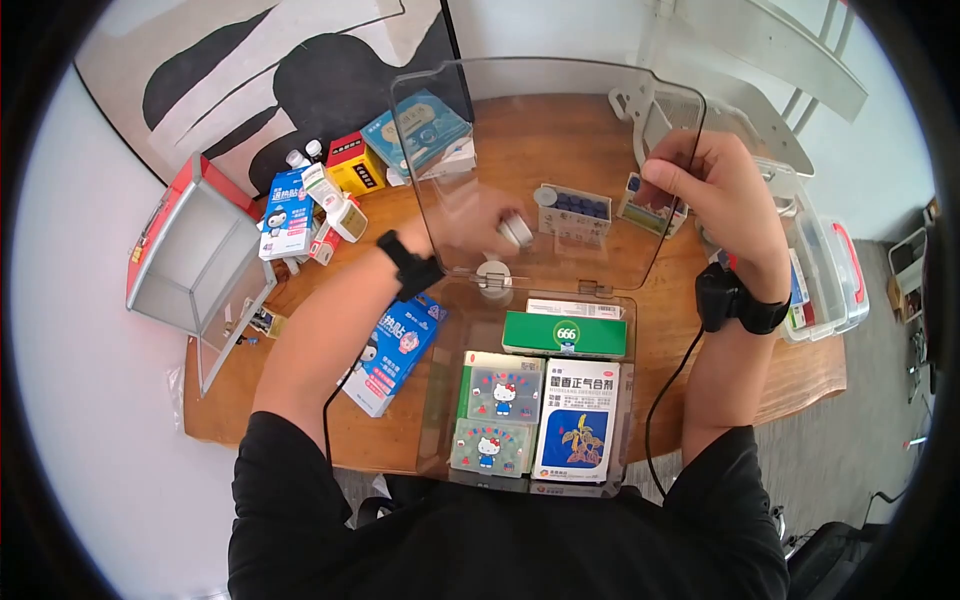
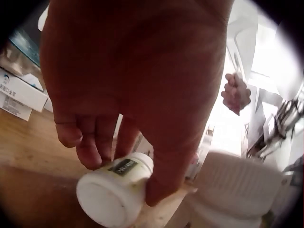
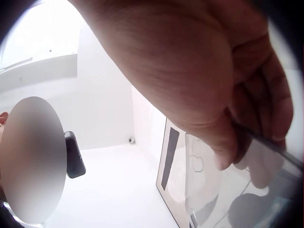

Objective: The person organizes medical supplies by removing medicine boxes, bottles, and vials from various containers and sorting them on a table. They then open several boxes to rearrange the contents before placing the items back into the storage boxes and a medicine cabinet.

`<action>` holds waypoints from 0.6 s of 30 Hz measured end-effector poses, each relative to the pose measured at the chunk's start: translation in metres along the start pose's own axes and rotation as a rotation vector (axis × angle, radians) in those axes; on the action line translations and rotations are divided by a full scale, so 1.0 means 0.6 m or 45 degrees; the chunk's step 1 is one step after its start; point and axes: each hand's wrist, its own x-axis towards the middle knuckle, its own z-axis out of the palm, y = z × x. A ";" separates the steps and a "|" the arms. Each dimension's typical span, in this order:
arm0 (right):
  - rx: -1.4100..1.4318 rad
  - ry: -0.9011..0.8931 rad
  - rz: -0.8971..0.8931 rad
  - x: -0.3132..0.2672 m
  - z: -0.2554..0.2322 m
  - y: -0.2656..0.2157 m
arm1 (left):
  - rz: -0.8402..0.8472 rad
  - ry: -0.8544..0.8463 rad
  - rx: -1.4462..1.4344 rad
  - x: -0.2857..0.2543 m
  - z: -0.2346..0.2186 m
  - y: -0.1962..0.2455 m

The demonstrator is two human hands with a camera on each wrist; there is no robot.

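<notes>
My left hand (image 1: pixel 468 222) is behind the raised clear lid (image 1: pixel 550 64) in the head view, gripping a small white bottle (image 1: pixel 516 232). In the left wrist view, thumb and fingers pinch that bottle (image 2: pixel 107 202) around its sides, tilted with its round end towards the camera. A second white bottle (image 1: pixel 494 278) stands just below it, its ribbed cap (image 2: pixel 240 178) close in the left wrist view. My right hand (image 1: pixel 712 185) pinches the lid's right edge, holding it upright. Hinged to the lid, the clear box (image 1: pixel 437 420) holds a green box (image 1: pixel 565 335), a white-and-blue medicine box (image 1: pixel 577 420) and cards with cartoon cats (image 1: pixel 505 395).
Behind the lid stands a carton of blue-capped vials (image 1: pixel 575 212). Left lie blue boxes (image 1: pixel 395 350), a yellow-red box (image 1: pixel 357 165), white bottles (image 1: pixel 345 215) and an open red-edged case (image 1: pixel 190 250). A clear bin (image 1: pixel 825 270) with a red handle stands right.
</notes>
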 end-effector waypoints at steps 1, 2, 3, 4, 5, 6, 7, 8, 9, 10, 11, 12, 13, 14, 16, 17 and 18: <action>0.007 0.004 -0.013 0.000 0.001 0.001 | -0.007 0.145 0.070 -0.015 -0.011 -0.021; 0.012 0.010 -0.027 0.001 0.000 0.001 | 0.004 0.278 0.021 -0.041 -0.022 -0.042; 0.022 0.015 -0.016 0.002 -0.001 0.003 | 0.015 0.411 -0.028 -0.067 -0.035 -0.064; 0.005 0.017 -0.033 0.003 -0.002 0.005 | -0.192 0.461 -0.182 -0.107 -0.058 -0.061; -0.010 0.015 -0.048 0.003 -0.002 0.009 | -0.407 0.506 -0.336 -0.154 -0.085 -0.027; 0.006 0.018 -0.032 0.004 -0.002 0.013 | -0.577 0.595 -0.416 -0.198 -0.117 0.036; -0.005 0.018 -0.044 0.007 -0.004 0.016 | -0.416 0.727 -0.471 -0.246 -0.117 0.030; -0.018 0.012 -0.058 0.010 -0.004 0.018 | -0.469 0.768 -0.556 -0.279 -0.125 0.081; -0.036 0.009 -0.054 0.013 -0.006 0.021 | -0.385 0.737 -0.595 -0.302 -0.116 0.110; -0.030 0.002 -0.049 0.014 -0.003 0.023 | -0.374 0.662 -0.523 -0.306 -0.099 0.151; -0.032 0.002 -0.066 0.016 -0.001 0.023 | -0.339 0.478 -0.289 -0.296 -0.092 0.179; -0.037 0.001 -0.089 0.018 0.002 0.021 | -0.301 0.297 -0.055 -0.284 -0.083 0.201; -0.037 -0.006 -0.095 0.019 0.004 0.020 | -0.307 0.304 -0.054 -0.270 -0.064 0.209; -0.020 0.005 -0.101 0.018 0.008 0.022 | -0.215 0.280 0.035 -0.254 -0.040 0.205; -0.011 0.026 -0.112 0.015 0.010 0.021 | -0.111 0.261 0.128 -0.231 0.008 0.188; -0.007 0.036 -0.113 0.013 0.012 0.019 | -0.075 0.163 0.254 -0.221 0.032 0.177; 0.000 0.045 -0.112 0.010 0.014 0.018 | -0.042 0.063 0.379 -0.216 0.049 0.170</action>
